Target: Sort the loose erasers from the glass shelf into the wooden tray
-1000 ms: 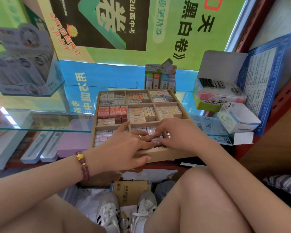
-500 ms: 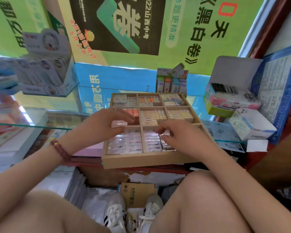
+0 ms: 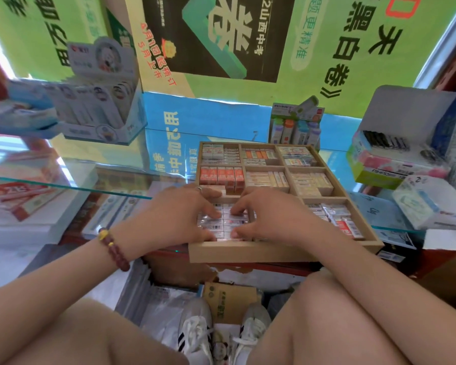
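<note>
A wooden tray [image 3: 248, 252] with nine compartments sits on the glass shelf [image 3: 71, 167], packed with wrapped erasers. My left hand [image 3: 174, 217] and my right hand [image 3: 271, 217] both lie over the near-left compartment, fingertips pressing down on the pale wrapped erasers [image 3: 228, 223] there. The fingers look fairly straight, with nothing lifted. Orange erasers [image 3: 221, 175] fill the compartment just beyond my hands. More wrapped erasers [image 3: 337, 219] lie in the near-right compartment.
A display box [image 3: 98, 111] stands back left on the shelf. Correction-tape packs [image 3: 295, 127] stand behind the tray. Stacked boxes [image 3: 395, 159] and a small white box [image 3: 429, 204] sit to the right. My knees and shoes are below the shelf edge.
My left hand carried a pale eraser from above the tray's left side down into the near-left compartment. My right hand shifted left to join it. The view moved closer.
</note>
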